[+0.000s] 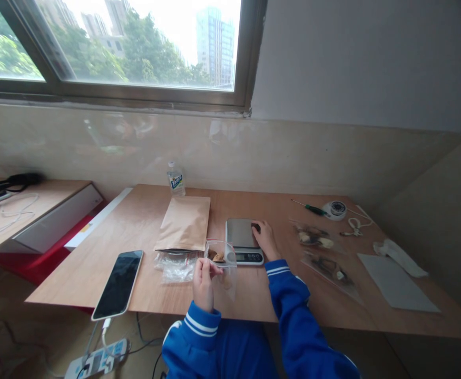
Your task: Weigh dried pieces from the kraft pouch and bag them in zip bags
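Note:
My left hand (203,281) pinches the rim of a clear plastic zip bag (222,260) held open above the table's near edge; brownish pieces lie inside it. My right hand (265,238) rests on the right side of a small digital kitchen scale (241,234), fingers curled over something small and dark on its steel platform. A brown kraft pouch (185,223) lies flat to the left of the scale, with several empty clear bags (175,263) in front of it.
A phone (118,283) lies at the wooden table's (143,210) left front. A water bottle (176,180) stands by the wall. Two filled clear bags (321,252), a green screwdriver (311,209), a white round device (336,209), a cable, a grey sheet (396,284) and crumpled tissue sit right.

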Action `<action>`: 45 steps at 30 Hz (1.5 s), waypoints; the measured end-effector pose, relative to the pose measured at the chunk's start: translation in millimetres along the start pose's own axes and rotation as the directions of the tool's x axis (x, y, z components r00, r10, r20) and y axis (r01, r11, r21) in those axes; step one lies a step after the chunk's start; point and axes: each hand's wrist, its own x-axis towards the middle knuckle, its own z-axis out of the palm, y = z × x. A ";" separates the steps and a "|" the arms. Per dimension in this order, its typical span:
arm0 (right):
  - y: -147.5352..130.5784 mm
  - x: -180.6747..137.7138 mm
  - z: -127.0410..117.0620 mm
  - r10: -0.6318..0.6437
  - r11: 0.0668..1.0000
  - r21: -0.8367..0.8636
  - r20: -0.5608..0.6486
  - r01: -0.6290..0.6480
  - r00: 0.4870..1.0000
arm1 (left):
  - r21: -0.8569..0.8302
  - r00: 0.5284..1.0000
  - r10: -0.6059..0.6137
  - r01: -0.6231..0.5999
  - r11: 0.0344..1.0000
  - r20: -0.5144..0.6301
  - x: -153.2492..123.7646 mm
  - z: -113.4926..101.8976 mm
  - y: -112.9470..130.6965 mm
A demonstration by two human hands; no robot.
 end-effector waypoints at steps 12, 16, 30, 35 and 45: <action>-125.2 -45.8 -68.7 -0.138 0.883 0.468 0.273 -0.006 0.952 | 0.059 0.999 0.016 -0.018 0.998 0.028 0.2 4.3 -7.7; -122.8 -68.2 -75.9 -0.037 0.889 0.440 0.346 -0.127 0.937 | 0.068 1.000 0.024 -0.024 0.997 0.001 2.4 1.5 -7.1; -115.3 -131.3 -41.7 -0.001 0.718 0.608 0.490 -0.340 0.872 | 0.021 0.997 -0.013 0.011 1.000 0.077 -8.9 2.3 -3.9; -107.9 -129.3 -43.0 0.118 0.730 0.625 0.285 -0.278 0.951 | 0.170 0.932 -0.062 0.000 0.985 0.358 -8.5 -0.1 0.9; -104.6 -132.2 -68.4 0.163 0.666 0.712 0.151 -0.222 0.975 | 0.146 0.955 -0.044 0.001 0.989 0.292 12.9 1.8 1.4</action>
